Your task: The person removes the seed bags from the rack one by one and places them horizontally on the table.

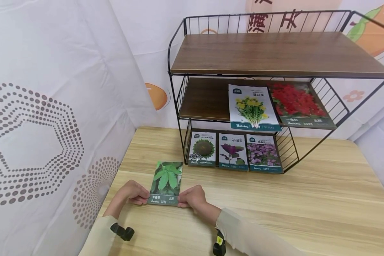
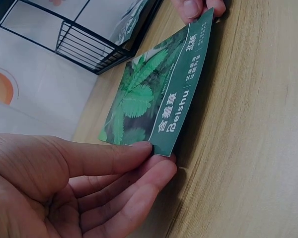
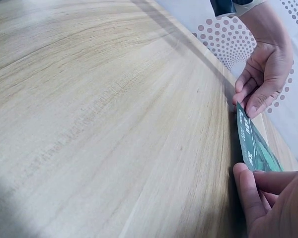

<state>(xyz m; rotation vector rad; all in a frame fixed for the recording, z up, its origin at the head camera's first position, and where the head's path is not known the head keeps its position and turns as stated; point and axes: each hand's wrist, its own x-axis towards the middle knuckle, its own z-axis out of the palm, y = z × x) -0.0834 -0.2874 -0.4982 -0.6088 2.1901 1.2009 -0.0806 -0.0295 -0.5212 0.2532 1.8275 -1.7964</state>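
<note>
A green seed packet (image 1: 167,181) with a fern-like leaf picture lies close over the table, left of the rack. My left hand (image 1: 133,192) pinches its near left corner; in the left wrist view the thumb is on top and the fingers are beneath. On the opposite near corner, my right hand (image 1: 194,199) pinches the packet between thumb and fingers. The right wrist view shows both hands at the packet's (image 3: 253,146) two near corners, its lower edge raised off the wood.
A black wire rack (image 1: 176,99) with brown shelves stands behind. Its middle shelf holds a dandelion packet (image 1: 252,108) jutting past the front edge and a red flower packet (image 1: 299,103). On the bottom level lie a sunflower packet (image 1: 202,149), a purple-leaf packet (image 1: 233,151) and a purple-flower packet (image 1: 264,153).
</note>
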